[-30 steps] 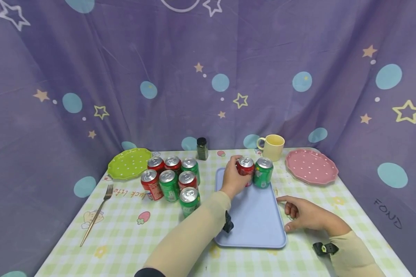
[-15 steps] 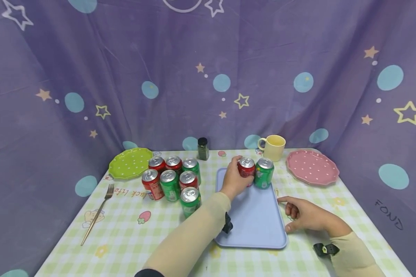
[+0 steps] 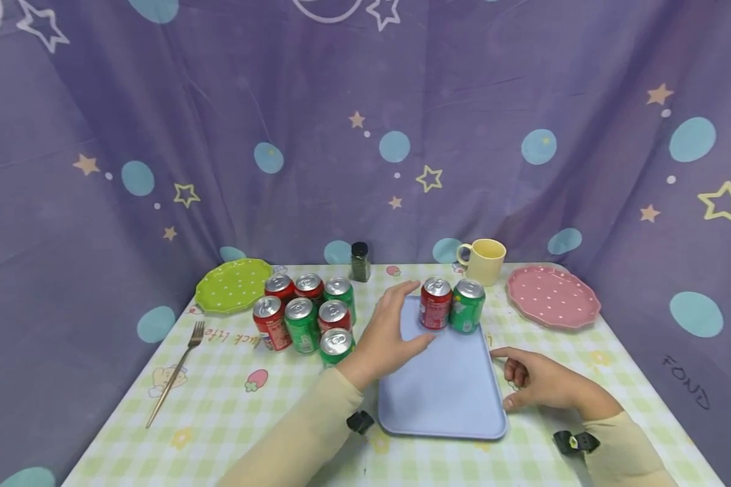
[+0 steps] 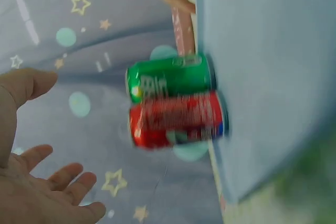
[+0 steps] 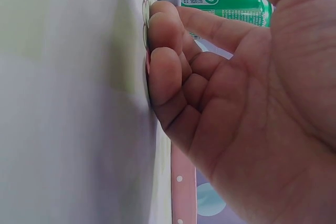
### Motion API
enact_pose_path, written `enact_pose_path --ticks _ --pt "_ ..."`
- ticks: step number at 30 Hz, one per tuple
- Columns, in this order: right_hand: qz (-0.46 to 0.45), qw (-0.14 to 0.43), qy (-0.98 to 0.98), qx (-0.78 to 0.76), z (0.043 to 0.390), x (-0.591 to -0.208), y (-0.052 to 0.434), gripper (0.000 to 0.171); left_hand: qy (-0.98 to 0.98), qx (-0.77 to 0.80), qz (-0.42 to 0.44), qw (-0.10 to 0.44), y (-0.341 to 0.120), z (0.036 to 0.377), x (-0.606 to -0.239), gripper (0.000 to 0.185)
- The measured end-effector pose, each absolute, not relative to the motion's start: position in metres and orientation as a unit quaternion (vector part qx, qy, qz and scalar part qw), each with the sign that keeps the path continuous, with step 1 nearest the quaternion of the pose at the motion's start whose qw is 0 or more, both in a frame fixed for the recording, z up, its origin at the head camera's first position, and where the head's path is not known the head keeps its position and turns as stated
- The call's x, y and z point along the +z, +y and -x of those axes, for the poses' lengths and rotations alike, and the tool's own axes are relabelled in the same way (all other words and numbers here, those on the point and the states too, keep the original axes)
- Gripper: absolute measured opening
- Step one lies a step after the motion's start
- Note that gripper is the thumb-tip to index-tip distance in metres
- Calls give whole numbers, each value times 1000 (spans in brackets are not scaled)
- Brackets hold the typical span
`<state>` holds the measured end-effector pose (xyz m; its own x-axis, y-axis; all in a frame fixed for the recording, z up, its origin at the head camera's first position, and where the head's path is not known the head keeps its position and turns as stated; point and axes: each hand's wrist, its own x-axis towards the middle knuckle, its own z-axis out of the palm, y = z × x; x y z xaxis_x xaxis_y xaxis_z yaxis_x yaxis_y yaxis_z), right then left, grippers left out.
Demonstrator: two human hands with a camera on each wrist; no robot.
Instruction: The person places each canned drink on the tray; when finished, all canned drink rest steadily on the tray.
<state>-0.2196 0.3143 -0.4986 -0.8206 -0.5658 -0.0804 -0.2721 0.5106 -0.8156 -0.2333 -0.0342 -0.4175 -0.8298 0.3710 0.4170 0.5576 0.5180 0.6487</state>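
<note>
On the far end of the light blue tray a red soda can and a green soda can stand upright, side by side. My left hand is over the tray's left side, fingers and thumb spread, holding nothing. In the left wrist view there is a gap between that hand and the red can. At the tray's right edge, my right hand rests on the cloth, index fingertip and thumb touching the rim, the other fingers loosely bent.
Several red and green cans cluster left of the tray. Beyond them lies a green plate, with a fork nearer. A spice jar, a yellow mug and a pink plate line the back, before a purple curtain.
My left hand has let go of the red can and drawn back to the left and toward me. The can stays beside the green one. My right hand keeps its place at the tray.
</note>
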Motion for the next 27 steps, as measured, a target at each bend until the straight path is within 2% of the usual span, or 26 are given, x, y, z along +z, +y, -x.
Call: enact_pose_path --ticks 9,17,27 --pt "256 168 847 -435 220 -497 316 92 -863 -378 275 194 -108 211 -424 69" --pt "249 171 846 -439 221 -500 317 92 -871 -396 221 191 -155 202 -450 75" --pt "258 166 846 -437 222 -503 318 91 -860 -450 171 170 -169 203 -463 80"
